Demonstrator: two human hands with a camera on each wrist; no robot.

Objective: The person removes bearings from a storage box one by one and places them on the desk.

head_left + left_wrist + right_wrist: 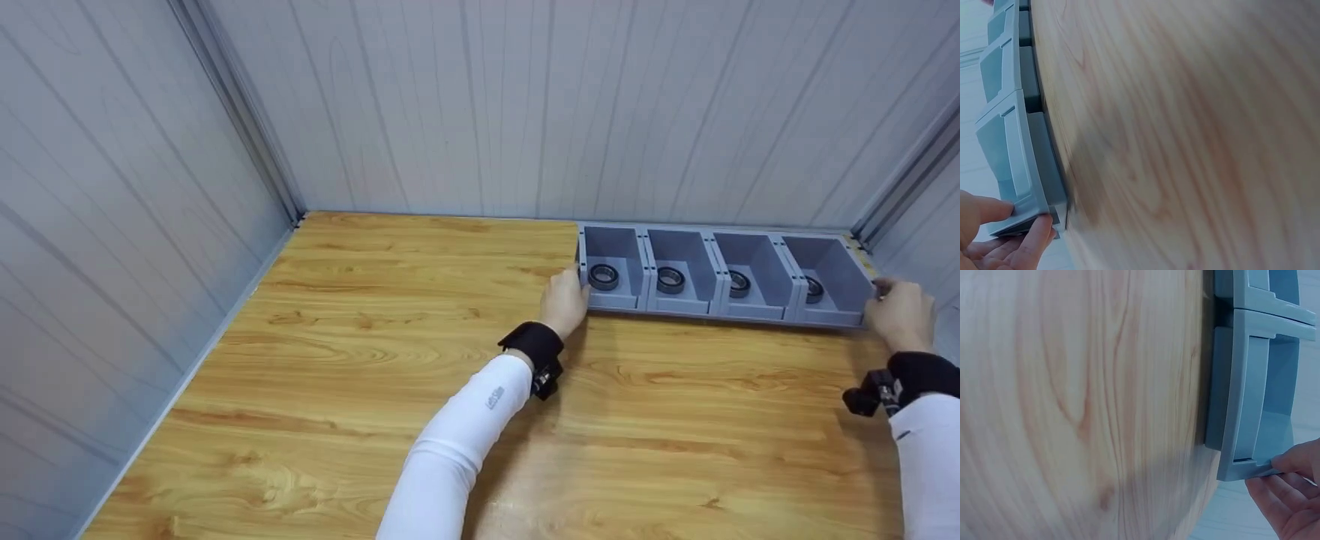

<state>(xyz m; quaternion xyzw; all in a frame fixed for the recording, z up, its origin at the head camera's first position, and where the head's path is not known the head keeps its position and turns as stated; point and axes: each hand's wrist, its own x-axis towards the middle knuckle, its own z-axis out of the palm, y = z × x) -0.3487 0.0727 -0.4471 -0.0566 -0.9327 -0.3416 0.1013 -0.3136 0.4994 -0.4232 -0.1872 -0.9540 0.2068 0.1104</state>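
Observation:
A row of several joined grey storage bins (679,306) stands at the back right, against the rear wall. Each compartment has a ball bearing lying in it, such as the bearing (603,277) in the leftmost one. My left hand (564,302) grips the row's left end; in the left wrist view its thumb lies inside the side wall and its fingers outside. At the other end, my right hand (902,313) pinches the outer side wall of the rightmost bin (1241,399), thumb inside and fingers beneath. The bearings are out of sight in both wrist views.
The bins are on a wood-grain table (337,390). Pale panelled walls rise behind it (450,112) and on both sides. A metal corner post (247,120) stands at the back left, another at the back right.

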